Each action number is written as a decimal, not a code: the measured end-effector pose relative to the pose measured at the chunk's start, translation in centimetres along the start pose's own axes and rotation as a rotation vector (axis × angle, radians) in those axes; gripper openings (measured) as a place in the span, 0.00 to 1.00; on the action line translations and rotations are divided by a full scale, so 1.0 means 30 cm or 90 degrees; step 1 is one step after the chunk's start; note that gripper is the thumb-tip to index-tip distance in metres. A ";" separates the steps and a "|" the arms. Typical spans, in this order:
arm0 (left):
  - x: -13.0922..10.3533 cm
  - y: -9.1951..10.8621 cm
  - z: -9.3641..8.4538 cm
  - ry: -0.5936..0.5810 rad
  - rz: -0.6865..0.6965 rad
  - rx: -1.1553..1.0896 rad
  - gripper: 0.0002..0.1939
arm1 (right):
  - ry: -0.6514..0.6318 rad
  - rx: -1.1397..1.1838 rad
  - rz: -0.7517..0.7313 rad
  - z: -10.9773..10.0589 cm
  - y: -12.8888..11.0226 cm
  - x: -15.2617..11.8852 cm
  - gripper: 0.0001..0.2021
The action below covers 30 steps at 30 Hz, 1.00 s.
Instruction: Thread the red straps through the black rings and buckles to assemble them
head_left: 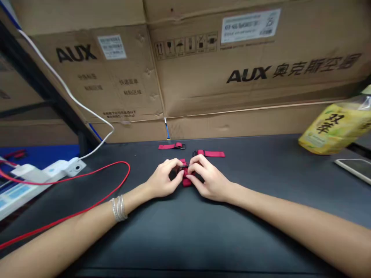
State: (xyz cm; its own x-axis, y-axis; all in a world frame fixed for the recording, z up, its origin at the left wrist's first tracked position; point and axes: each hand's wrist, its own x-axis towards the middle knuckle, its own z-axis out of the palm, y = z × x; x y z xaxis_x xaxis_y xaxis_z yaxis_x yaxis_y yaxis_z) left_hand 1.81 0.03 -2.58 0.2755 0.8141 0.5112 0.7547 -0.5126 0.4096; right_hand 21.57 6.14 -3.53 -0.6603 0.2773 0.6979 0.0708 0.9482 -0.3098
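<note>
Both hands meet near the middle of the dark table over a red strap (187, 182) with a dark buckle. My left hand (165, 178) pinches the buckle side of the strap, a bracelet on its wrist. My right hand (209, 178) has its fingertips closed on the strap's red webbing from the right. Fingers hide part of the buckle and webbing. Just beyond the hands lie two more red pieces with black buckles: a short strap (170, 146) behind to the left, and another strap (214, 154) behind to the right.
Large cardboard boxes (197, 85) line the table's back edge. At left are a white power strip (29, 183), a white cable (69, 92) and a red cable (98, 202). A yellow bottle (333, 127) and a phone (356, 168) are at right.
</note>
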 end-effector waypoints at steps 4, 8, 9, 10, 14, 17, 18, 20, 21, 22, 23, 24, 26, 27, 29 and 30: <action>0.000 0.003 -0.001 -0.006 0.014 0.004 0.02 | -0.001 -0.002 -0.007 -0.002 -0.001 0.002 0.01; -0.007 0.007 -0.005 -0.017 0.039 -0.001 0.01 | 0.001 0.000 -0.004 -0.001 -0.003 0.002 0.03; -0.009 0.009 -0.007 -0.021 0.041 -0.001 0.02 | 0.004 0.003 0.001 -0.001 -0.003 0.003 0.03; -0.011 0.011 -0.009 -0.028 0.041 -0.001 0.03 | 0.008 0.006 0.007 -0.001 -0.003 0.003 0.03; -0.016 0.014 -0.012 -0.039 0.039 -0.004 0.05 | 0.046 0.012 0.034 0.000 -0.003 0.006 0.04; -0.013 0.013 -0.011 -0.034 0.048 0.002 0.04 | 0.056 0.011 0.040 0.000 -0.006 0.008 0.04; -0.012 0.013 -0.010 -0.030 0.049 0.006 0.03 | 0.051 0.011 0.036 -0.001 -0.007 0.008 0.04; -0.010 0.011 -0.008 -0.027 0.048 0.015 0.02 | 0.034 0.012 0.024 -0.001 -0.009 0.007 0.04; -0.009 0.010 -0.007 -0.025 0.045 0.020 0.03 | 0.032 0.013 0.018 -0.001 -0.009 0.006 0.04; -0.009 0.010 -0.006 -0.025 0.042 0.024 0.03 | 0.033 0.013 0.012 -0.001 -0.008 0.006 0.04; -0.008 0.009 -0.006 -0.025 0.038 0.026 0.03 | 0.038 0.015 0.007 0.000 -0.007 0.005 0.04; -0.009 0.008 -0.006 -0.027 0.037 0.027 0.03 | 0.041 0.016 0.000 0.000 -0.006 0.004 0.03; -0.009 0.008 -0.005 -0.025 0.038 0.025 0.03 | 0.047 0.019 -0.013 0.002 -0.003 0.003 0.03; -0.010 0.008 -0.005 -0.024 0.040 0.024 0.03 | 0.048 0.020 -0.020 0.002 -0.001 0.003 0.03; -0.012 0.007 -0.004 -0.017 0.044 0.028 0.04 | 0.044 0.021 -0.031 0.001 0.001 0.002 0.03; -0.012 0.007 -0.003 -0.012 0.048 0.030 0.04 | 0.040 0.022 -0.035 0.001 0.002 0.001 0.03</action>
State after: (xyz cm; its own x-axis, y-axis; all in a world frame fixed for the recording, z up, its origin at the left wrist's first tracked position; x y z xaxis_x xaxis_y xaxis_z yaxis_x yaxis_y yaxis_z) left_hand 1.81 -0.41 -2.61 0.3429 0.7790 0.5250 0.7589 -0.5591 0.3339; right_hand 21.53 6.20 -3.53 -0.6137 0.2354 0.7537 0.0094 0.9566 -0.2911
